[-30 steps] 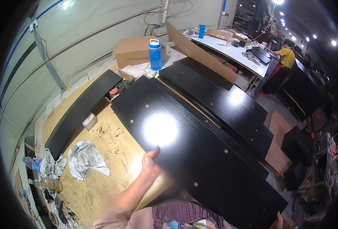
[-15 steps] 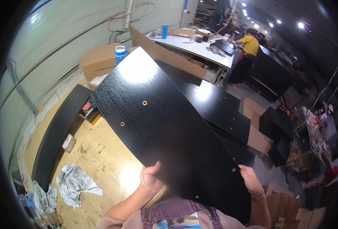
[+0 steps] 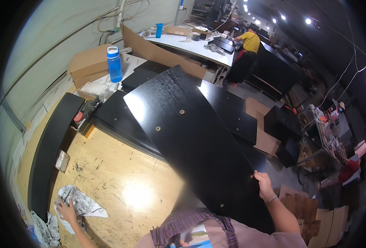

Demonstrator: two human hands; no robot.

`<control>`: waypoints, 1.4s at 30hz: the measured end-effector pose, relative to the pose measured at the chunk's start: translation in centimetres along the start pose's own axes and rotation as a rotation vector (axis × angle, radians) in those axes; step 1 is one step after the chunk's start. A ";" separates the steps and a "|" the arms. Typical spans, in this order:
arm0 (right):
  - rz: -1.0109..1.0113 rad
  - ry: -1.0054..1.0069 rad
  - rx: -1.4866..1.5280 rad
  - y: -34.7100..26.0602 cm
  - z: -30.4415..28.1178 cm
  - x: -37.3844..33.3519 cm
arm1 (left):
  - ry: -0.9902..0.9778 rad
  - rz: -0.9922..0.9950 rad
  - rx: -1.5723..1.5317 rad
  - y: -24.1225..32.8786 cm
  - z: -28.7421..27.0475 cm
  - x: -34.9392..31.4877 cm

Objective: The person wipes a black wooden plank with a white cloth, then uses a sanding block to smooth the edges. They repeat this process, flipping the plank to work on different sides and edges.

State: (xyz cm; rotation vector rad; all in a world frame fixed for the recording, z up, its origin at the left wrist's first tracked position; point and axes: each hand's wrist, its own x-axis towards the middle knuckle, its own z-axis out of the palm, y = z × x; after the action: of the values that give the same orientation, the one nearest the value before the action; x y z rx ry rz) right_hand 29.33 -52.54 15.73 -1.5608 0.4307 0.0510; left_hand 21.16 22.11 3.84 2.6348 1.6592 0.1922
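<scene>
A black wood-grain panel (image 3: 191,140) with small round metal inserts slants up and away in front of me, its near end close to my apron. My right hand (image 3: 264,185) grips its right edge, fingers closed beside one insert. At the lower left, my left hand (image 3: 68,211) rests on a white rag (image 3: 79,199) smudged with grey, its fingers apart. A second smudged rag (image 3: 45,227) lies left of that hand, by the end of a long black curved piece (image 3: 51,153).
The yellowish worktable (image 3: 108,169) carries a stack of black panels (image 3: 121,124), a wrapped block (image 3: 62,161) and a blue bottle (image 3: 114,66). Cardboard (image 3: 166,56) stands behind. Further off, a person in yellow (image 3: 250,42) works beside a white table (image 3: 179,44). Cartons (image 3: 298,211) stand at right.
My left hand has let go of the panel's left edge and moved down left onto the rag. My right hand still holds the panel, whose far end sits lower and further right in view.
</scene>
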 end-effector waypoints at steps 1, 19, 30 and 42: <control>0.012 0.031 0.020 0.6 -0.2 0.2 | -0.032 -0.038 -0.042 -1.2 0.4 0.0; 0.053 0.203 0.303 10.3 -7.0 -1.8 | 0.075 1.355 -1.165 29.3 -9.8 -14.6; 0.270 0.311 0.276 9.8 -9.1 -4.2 | 0.080 1.554 -0.748 53.3 3.2 -4.3; 0.276 0.255 0.250 5.1 -6.4 -1.5 | 0.091 0.464 0.116 19.7 -0.1 6.7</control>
State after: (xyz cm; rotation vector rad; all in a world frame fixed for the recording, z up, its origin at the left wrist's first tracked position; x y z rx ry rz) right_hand 24.94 -58.24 11.63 -1.2574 0.8219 0.0101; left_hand 41.68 19.63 6.19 3.1036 1.0782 0.2299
